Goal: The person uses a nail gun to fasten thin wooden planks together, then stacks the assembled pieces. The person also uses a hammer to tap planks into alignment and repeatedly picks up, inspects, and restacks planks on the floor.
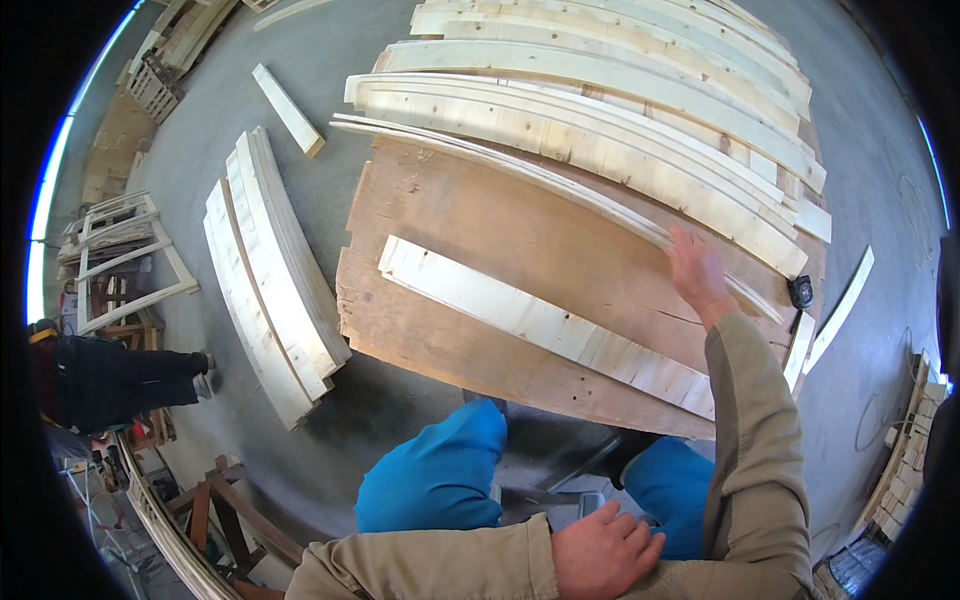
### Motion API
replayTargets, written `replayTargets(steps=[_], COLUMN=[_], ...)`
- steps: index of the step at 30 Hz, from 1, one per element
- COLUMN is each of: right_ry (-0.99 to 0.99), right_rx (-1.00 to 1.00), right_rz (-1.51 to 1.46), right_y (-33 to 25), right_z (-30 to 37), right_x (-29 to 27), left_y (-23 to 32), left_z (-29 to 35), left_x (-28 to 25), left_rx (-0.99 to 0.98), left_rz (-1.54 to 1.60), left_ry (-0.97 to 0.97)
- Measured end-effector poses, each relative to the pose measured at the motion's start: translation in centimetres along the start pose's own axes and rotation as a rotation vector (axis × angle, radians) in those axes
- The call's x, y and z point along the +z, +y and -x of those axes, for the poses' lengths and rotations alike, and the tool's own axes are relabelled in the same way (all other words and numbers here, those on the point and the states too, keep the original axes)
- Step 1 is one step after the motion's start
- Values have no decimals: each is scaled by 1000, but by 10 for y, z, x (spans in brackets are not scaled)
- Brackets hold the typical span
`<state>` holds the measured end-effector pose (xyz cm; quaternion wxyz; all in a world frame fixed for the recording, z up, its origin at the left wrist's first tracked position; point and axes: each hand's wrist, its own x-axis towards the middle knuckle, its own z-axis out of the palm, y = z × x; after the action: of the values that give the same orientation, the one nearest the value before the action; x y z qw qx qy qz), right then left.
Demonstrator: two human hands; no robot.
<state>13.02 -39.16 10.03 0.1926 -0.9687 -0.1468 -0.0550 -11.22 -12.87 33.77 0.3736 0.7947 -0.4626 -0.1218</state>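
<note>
A brown wooden tabletop [480,205] lies in front of me. My right hand [697,268] reaches over its right part, closed on a few thin wooden strips [520,170] that run lengthwise across it; the hand hides part of them. Nearer me, a single pale board [540,315] rests at a slant on the bare wood. My left hand [606,552] holds nothing, its fingers loosely extended, low by my right arm and over my lap.
Many pale boards [600,130] lie in rows on the far part of the table. A small black object [800,291] sits by its right edge. On the floor at left stand stacked boards [270,230] and a loose board [288,110]. Another person's legs [140,385] show farther left.
</note>
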Motion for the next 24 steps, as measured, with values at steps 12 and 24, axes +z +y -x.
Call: replayTargets(steps=[12,24], right_ry=[128,6], right_rx=[-176,52], right_rz=[-27,104], right_y=[9,27], right_z=[25,-21], right_x=[-8,-42], left_y=[-1,-15], left_z=[-6,-14], left_x=[-10,-22], left_rx=[11,7], left_rz=[-2,98], left_ry=[-64,-184])
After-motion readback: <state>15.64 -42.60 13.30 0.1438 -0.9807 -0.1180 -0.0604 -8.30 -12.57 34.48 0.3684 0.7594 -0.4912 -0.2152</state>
